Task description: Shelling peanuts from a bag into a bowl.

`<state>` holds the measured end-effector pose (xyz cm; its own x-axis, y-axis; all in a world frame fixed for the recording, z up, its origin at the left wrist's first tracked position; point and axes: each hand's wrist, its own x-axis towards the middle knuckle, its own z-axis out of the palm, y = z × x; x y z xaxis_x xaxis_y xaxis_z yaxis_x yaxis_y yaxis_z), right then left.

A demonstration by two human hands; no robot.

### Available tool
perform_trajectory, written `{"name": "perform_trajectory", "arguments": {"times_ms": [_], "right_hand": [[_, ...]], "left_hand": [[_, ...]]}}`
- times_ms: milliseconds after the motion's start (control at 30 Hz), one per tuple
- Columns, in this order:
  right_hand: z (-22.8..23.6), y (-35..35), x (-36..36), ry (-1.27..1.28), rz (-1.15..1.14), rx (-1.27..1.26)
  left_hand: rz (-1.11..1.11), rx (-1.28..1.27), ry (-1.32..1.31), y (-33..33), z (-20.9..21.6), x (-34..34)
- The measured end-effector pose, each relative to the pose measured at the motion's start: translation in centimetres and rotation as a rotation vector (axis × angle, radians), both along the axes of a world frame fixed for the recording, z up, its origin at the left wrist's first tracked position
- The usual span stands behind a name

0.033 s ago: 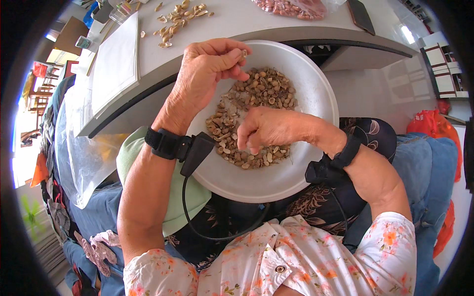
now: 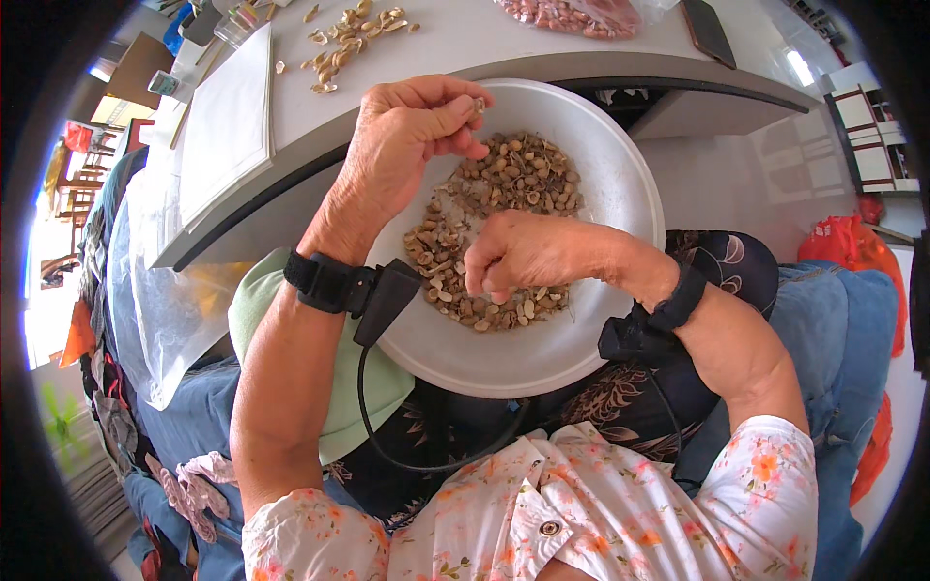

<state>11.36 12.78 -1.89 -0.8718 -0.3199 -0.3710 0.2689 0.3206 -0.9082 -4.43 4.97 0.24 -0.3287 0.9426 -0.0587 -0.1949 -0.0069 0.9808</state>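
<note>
A wide pale metal basin (image 2: pixel 620 184) rests on my lap, partly under the table edge. Peanuts and broken shells (image 2: pixel 528 169) lie heaped in it, brown and dusty. Over the basin's far left rim is my left hand (image 2: pixel 417 126), its thumb and forefinger pinching a small peanut shell (image 2: pixel 479 107). My right hand (image 2: pixel 528 254) is low over the middle of the heap with its fingers curled down and closed. Whatever those fingers hold is hidden beneath them.
On the table (image 2: pixel 455 44) are loose peanut shells (image 2: pixel 339 58), a bag of reddish peanut kernels (image 2: pixel 572 16), a dark phone (image 2: pixel 708 32) and white paper sheets (image 2: pixel 228 126). A clear plastic bag (image 2: pixel 155 310) hangs at the left. Black cable (image 2: pixel 364 412) loops below my left wrist.
</note>
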Motion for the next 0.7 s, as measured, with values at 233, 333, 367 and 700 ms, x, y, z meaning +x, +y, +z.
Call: {"name": "perform_trajectory", "arguments": {"times_ms": [233,333,367,700], "right_hand": [[-0.3,0.0,0.1,-0.057,-0.163,-0.068],[0.4,0.4,-0.1,-0.06,-0.318,-0.109],[0.5,0.5,-0.2,-0.087,-0.438,-0.206],[-0.1,3.3,-0.5,-0.079,-1.046,-0.842]], "left_hand": [[-0.001,-0.009,0.007,0.0,-0.1,0.0],[0.02,-0.023,0.043,-0.2,0.0,0.0],[0.033,-0.041,0.088,-0.3,0.1,0.0],[0.131,0.124,0.549,-0.3,1.0,2.5]]}}
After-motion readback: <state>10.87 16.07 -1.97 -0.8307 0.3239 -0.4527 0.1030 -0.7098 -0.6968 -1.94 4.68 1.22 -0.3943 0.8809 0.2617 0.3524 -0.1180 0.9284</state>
